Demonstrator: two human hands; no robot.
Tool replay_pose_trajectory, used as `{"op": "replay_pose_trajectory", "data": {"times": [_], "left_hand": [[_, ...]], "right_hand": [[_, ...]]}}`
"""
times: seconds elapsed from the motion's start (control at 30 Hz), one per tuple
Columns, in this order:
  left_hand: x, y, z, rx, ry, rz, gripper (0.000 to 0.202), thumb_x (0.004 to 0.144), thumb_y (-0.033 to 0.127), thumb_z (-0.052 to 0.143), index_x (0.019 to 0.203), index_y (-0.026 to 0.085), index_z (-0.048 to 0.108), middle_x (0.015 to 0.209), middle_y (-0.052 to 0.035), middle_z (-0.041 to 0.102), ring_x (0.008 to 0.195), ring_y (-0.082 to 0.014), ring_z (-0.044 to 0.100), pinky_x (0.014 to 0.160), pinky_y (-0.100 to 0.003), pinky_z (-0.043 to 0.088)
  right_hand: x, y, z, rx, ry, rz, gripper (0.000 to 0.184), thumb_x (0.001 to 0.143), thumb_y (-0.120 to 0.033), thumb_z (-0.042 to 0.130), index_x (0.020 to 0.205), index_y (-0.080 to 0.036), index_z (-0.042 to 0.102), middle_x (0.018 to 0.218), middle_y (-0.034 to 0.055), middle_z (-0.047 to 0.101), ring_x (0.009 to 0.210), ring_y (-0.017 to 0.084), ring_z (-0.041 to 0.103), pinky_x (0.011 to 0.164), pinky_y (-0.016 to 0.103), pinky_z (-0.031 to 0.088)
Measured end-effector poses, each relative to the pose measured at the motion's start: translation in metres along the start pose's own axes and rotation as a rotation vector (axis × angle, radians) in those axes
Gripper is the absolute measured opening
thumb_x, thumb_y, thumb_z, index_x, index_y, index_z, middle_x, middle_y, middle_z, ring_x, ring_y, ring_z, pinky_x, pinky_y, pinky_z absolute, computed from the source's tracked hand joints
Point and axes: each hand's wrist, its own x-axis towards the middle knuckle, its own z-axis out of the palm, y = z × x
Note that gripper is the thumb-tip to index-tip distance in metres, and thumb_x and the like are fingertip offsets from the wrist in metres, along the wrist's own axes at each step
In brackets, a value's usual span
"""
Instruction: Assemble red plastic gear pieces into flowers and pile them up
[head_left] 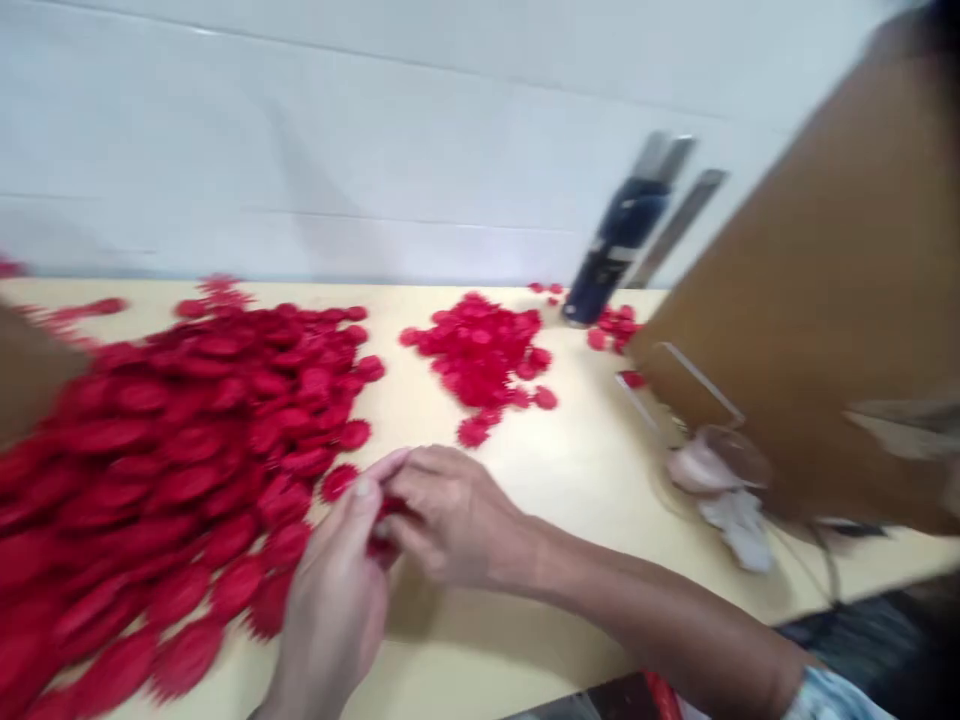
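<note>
My left hand (pixel 341 570) and my right hand (pixel 450 515) meet over the table, with fingers closed around a small red piece (pixel 384 535). Most of that piece is hidden by the fingers. To the left spreads a big heap of red, round, jagged-edged pieces (pixel 187 450) that look like artificial flower layers. One loose red disc (pixel 339 482) lies just beside my left fingertips. Beyond my hands is a smaller pile of red pieces (pixel 480 345). The picture is blurred, so fine detail is lost.
A large cardboard box (pixel 817 300) stands at the right, and another brown edge (pixel 30 375) shows at the far left. A dark cylinder (pixel 619 245) with flat metal strips leans near the white wall (pixel 420 140). Crumpled whitish material (pixel 731 490) lies before the box.
</note>
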Motion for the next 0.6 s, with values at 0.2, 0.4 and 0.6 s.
{"op": "replay_pose_trajectory", "data": {"times": [0.2, 0.4, 0.6], "left_hand": [[0.005, -0.010, 0.035, 0.119, -0.112, -0.073, 0.042, 0.069, 0.049, 0.061, 0.102, 0.023, 0.064, 0.108, -0.0056, 0.065, 0.095, -0.0226, 0.060, 0.062, -0.023, 0.053], [0.012, -0.021, 0.042, 0.379, -0.246, 0.001, 0.048, 0.068, 0.053, 0.059, 0.105, 0.024, 0.062, 0.108, -0.0057, 0.064, 0.080, -0.0215, 0.062, 0.067, -0.028, 0.052], [0.026, -0.035, 0.031, 0.497, -0.177, 0.125, 0.042, 0.063, 0.048, 0.065, 0.098, 0.024, 0.064, 0.098, -0.0034, 0.066, 0.072, -0.0200, 0.061, 0.059, -0.028, 0.051]], "right_hand": [[-0.030, -0.002, -0.049, -0.005, 0.140, 0.030, 0.015, 0.083, -0.018, 0.051, 0.072, -0.016, 0.062, 0.071, 0.0021, 0.063, 0.074, 0.011, 0.057, 0.080, 0.022, 0.045], [-0.102, -0.003, -0.143, -0.265, 0.377, 0.321, 0.014, 0.082, -0.024, 0.057, 0.090, -0.018, 0.066, 0.085, 0.0057, 0.064, 0.078, 0.014, 0.058, 0.069, 0.028, 0.047], [-0.154, 0.025, -0.199, -0.916, 0.303, 0.753, 0.018, 0.082, -0.025, 0.052, 0.083, -0.020, 0.070, 0.078, 0.0045, 0.062, 0.070, 0.015, 0.057, 0.061, 0.025, 0.042]]}}
